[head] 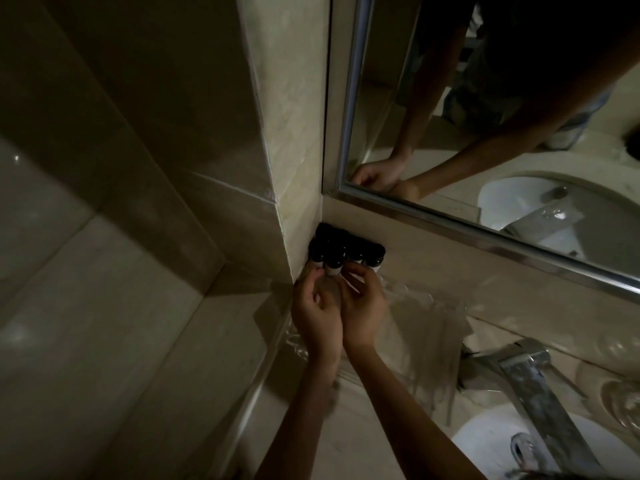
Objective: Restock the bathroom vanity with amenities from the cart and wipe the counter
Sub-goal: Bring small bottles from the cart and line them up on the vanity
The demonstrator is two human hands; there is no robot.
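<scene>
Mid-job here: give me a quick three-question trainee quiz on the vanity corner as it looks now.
1. True or false: the left hand and right hand both touch the black-capped bottles in the corner.
2. The faucet sits: A) left of the bottles, B) right of them, C) among them.
3. Fill in: the framed thing on the wall above the bottles is a ____.
Key: 1 true; 2 B; 3 mirror.

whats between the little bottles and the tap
Head view: beside the bottles the right hand, then something clear and glossy on the counter, then a grey patch reaching the tap; cloth or shadow, cannot tell.
</scene>
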